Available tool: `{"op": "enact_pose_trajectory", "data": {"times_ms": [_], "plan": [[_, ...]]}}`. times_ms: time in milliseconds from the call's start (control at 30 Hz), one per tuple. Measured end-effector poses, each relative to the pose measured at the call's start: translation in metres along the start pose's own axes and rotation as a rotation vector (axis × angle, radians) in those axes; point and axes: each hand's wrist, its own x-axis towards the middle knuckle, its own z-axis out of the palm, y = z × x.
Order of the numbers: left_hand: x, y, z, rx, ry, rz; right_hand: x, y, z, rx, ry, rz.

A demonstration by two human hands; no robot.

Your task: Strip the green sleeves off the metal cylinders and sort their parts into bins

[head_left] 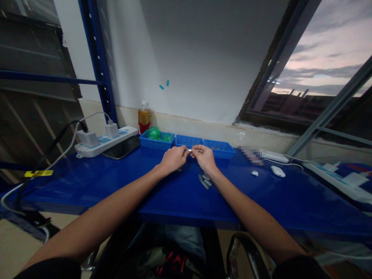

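Both hands meet over the blue table, just in front of the middle bin. My left hand [174, 158] is closed, its thumb and fingers pinching one end of a small, shiny, light-coloured piece [189, 150]. From the other side my right hand [204, 157] pinches the same piece. It is too small to make out its kind. Several short grey metal-looking strips [205, 181] lie on the table beside my right wrist. Part of another small thing [179, 169] shows under my left hand.
Three blue bins stand along the wall: the left bin [157, 144] holds green plastic, the right bin [223, 154] small metallic parts. A bottle [144, 118], a phone [123, 148] and a power strip [106, 141] are at left. A white earbud case [278, 171] and earbud [255, 173] lie right.
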Motion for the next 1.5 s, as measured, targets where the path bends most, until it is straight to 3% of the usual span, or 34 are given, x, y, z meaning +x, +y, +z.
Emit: {"op": "enact_pose_trajectory", "data": {"times_ms": [367,633,800,933,1200,1300,1400,1500], "plan": [[0.003,-0.004,-0.003,-0.044,0.017,0.019,-0.001,0.0,-0.001,-0.032,-0.039,-0.09],[0.003,-0.006,-0.002,-0.129,0.072,0.061,0.005,0.002,-0.01,-0.199,-0.103,0.068],[0.003,-0.005,-0.004,-0.173,0.016,0.223,0.003,0.001,-0.012,-0.29,-0.166,0.058],[0.003,-0.002,-0.008,-0.154,0.048,0.292,-0.004,-0.008,-0.009,-0.245,-0.222,0.084],[0.001,0.001,-0.014,-0.112,0.092,0.266,-0.006,-0.011,-0.007,-0.077,-0.24,0.135],[0.002,-0.001,-0.015,-0.199,0.04,0.273,-0.004,-0.008,-0.007,-0.101,-0.211,0.107],[0.003,-0.003,-0.015,-0.375,-0.092,0.256,-0.002,-0.005,-0.008,-0.185,-0.15,0.048],[0.006,-0.005,-0.012,-0.51,-0.138,0.117,-0.001,0.0,-0.009,-0.258,-0.102,-0.105]]}}
